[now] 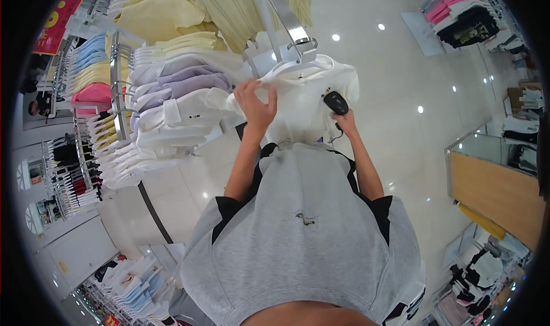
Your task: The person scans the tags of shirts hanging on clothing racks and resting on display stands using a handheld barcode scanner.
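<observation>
A white short-sleeved T-shirt (295,105) hangs from a white hanger (303,67) in front of me, on the end of a metal rail. My left hand (256,103) is at its left shoulder, fingers curled over the fabric there and thumb standing apart. My right hand (345,123) is wrapped round the handle of a black handheld device (336,102) with a rounded head, much like a garment steamer. That head overlaps the right side of the shirt in this view. A thin dark cord (337,136) hangs below the right hand.
On my left, lilac shirts (186,88) and white shirts (172,128) hang close together on a rack. Pale yellow garments (229,11) hang ahead, beside the chrome rail (289,19). A wood-fronted counter (492,188) stands at right on the glossy tile floor (395,85).
</observation>
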`<state>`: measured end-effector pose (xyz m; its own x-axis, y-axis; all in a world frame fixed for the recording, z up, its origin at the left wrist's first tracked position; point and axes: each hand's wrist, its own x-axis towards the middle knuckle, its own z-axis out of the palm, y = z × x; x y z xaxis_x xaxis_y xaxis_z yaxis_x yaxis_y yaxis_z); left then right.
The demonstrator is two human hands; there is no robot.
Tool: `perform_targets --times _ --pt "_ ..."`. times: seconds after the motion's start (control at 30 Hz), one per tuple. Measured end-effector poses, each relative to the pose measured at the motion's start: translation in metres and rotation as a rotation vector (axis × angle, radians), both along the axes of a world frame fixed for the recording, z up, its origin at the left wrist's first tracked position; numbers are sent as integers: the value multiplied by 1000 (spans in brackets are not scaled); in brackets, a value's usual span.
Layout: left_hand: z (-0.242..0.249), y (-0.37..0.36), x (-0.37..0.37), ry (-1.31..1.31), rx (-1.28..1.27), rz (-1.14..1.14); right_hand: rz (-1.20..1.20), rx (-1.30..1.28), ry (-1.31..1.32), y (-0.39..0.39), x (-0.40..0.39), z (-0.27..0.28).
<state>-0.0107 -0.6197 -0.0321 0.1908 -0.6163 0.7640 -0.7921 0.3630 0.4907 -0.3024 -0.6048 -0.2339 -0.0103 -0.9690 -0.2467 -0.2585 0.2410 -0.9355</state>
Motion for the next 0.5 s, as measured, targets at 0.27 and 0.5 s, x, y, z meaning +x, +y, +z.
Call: perform_targets --times 0.27,0.5 --pt "-125 65 -59 37 764 -491 17 101 -343 25 0 165" --pt "-197 15 -102 271 780 -1035 73 84 -909 41 -1 243"
